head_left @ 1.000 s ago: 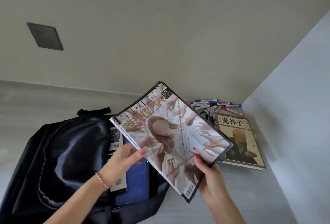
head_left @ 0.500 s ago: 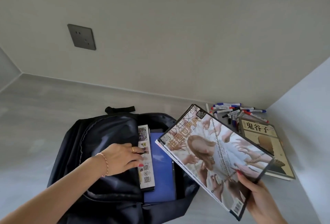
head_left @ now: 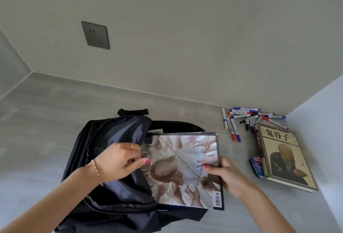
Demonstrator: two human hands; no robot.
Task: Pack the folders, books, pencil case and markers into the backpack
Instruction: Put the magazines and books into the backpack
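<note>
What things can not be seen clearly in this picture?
Head view only:
- Contents of the backpack: hidden by the magazine and the flap that the left hand holds.
- Blue case: partly hidden by the book.
- Print on the markers: too small.
- Fingers of the right hand: under the magazine.

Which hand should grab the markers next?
Probably the right hand: it is nearer the markers on the right, and need only let go of the magazine. The left hand is busy on the backpack flap.

Grey wall [head_left: 185,28], dark socket [head_left: 95,35]
</note>
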